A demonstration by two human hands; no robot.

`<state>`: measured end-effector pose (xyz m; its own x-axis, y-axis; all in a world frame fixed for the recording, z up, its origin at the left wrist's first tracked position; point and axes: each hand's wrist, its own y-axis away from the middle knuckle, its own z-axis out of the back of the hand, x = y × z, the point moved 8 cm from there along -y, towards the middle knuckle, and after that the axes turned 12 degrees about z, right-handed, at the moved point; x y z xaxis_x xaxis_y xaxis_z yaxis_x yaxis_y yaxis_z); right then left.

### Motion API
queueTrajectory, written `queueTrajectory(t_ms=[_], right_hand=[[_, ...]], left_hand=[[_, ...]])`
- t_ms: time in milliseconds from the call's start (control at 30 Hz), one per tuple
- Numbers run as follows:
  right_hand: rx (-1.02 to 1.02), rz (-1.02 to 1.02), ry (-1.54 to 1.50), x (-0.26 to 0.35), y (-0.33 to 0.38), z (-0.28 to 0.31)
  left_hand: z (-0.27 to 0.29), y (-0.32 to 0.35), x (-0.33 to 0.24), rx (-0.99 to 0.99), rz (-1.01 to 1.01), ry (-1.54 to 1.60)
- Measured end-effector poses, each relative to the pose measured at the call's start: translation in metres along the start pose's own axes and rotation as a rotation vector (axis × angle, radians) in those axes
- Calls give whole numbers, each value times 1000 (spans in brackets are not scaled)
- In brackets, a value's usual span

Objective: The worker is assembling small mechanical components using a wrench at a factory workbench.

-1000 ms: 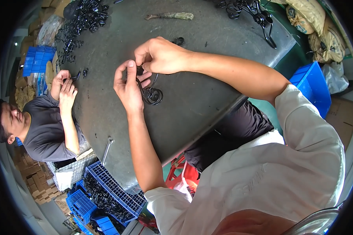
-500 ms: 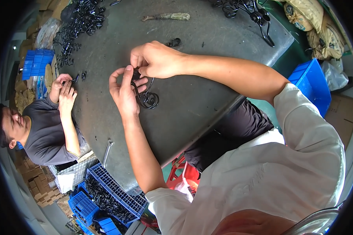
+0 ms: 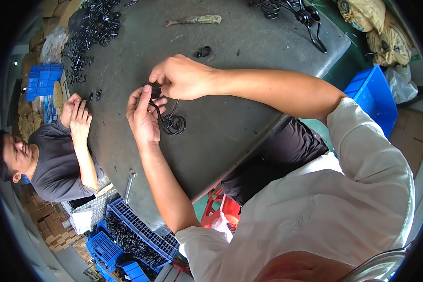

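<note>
My left hand (image 3: 144, 117) grips a black bent-metal piece with a spiral end (image 3: 175, 125), the spiral hanging over the table below my fingers. A dark cylindrical part of it shows between my two hands. My right hand (image 3: 185, 79) is closed at that cylindrical part from above, its fingertips pinched against it. What exactly sits in the right fingertips is partly hidden. Beyond my hands a small black curled metal part (image 3: 203, 51) lies by itself on the dark grey table (image 3: 230, 127).
Black metal parts (image 3: 91, 40) are heaped far left, a larger curled black piece (image 3: 310, 18) far right. A worn brush-like stick (image 3: 195, 20) and a wrench (image 3: 129, 185) lie on the table. A co-worker's hands (image 3: 77, 115) hold something small at left. Blue crates (image 3: 136, 235) stand below.
Both my hands have shifted slightly left and down with the black metal piece. My right hand stays at its upper part.
</note>
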<state>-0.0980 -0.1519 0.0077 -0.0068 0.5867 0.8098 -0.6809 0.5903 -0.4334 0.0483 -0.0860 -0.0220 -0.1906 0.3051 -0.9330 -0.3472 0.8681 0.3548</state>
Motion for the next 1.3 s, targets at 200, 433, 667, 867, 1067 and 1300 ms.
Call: queueTrajectory(t_ms=[200, 433, 667, 867, 1067, 1300], right_hand=[[11, -21, -41, 3, 1, 1], [44, -35, -65, 3, 1, 0], [37, -48, -54, -1, 0, -2], [25, -42, -38, -1, 0, 0], [-57, -7, 120, -6, -13, 39], [173, 102, 343, -17, -14, 68]], left_hand=[[1, -1, 1, 144, 12, 58], [4, -4, 4, 129, 39, 88], [3, -3, 3, 137, 22, 74], [3, -3, 3, 149, 24, 84], [0, -2, 2, 157, 22, 53], [1, -2, 3, 190, 18, 66]])
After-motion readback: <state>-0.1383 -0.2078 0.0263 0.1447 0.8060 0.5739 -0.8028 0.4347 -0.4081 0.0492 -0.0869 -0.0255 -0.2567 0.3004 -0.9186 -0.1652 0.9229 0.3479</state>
